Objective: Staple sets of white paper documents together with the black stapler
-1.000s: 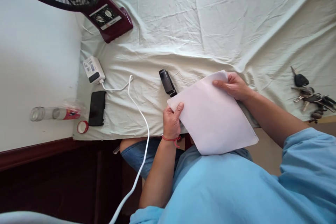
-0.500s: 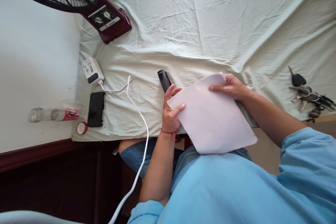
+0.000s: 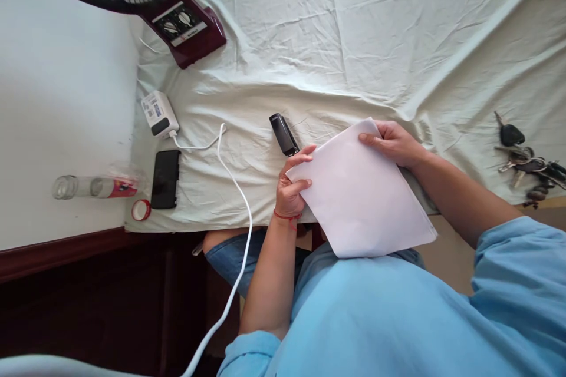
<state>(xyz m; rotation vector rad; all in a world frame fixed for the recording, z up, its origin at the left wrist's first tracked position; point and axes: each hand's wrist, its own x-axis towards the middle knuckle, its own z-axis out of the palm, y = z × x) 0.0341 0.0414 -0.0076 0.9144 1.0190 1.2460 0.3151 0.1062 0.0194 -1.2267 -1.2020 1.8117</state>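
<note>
A small stack of white paper sheets [image 3: 365, 194] is held tilted between both hands, its lower edge against the blue shirt. My left hand [image 3: 292, 188], with a red string at the wrist, pinches the left corner between thumb and fingers. My right hand [image 3: 393, 142] grips the upper right corner, thumb on top and the other fingers hidden underneath. Just beyond my left fingers a black stapler [image 3: 283, 134] lies on the cloth, its near end close to the fingertips.
A dark red fan [image 3: 194, 32] stands at the back left. Along the left lie a white power bank [image 3: 159, 115] with a white cable [image 3: 241, 194], a black phone [image 3: 165, 179], a tape roll [image 3: 141, 210] and a glass bottle [image 3: 92, 187]. Keys [image 3: 526, 159] rest at the right.
The whole view has shifted slightly. My left fingers have straightened a little at the paper's corner; the paper stays in both hands.
</note>
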